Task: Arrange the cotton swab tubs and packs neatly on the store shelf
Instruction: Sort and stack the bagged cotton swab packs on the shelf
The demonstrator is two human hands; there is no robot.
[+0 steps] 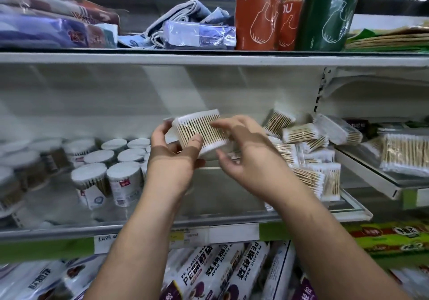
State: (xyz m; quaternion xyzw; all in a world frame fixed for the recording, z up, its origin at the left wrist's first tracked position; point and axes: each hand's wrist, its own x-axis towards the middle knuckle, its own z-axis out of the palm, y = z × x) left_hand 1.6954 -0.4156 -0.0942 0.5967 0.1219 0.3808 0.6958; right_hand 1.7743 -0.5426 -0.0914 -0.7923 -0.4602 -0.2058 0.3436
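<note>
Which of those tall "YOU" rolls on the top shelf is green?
The rightmost roll, dark green; the two rolls to its left, the big one and the smaller one, are orange.
</note>
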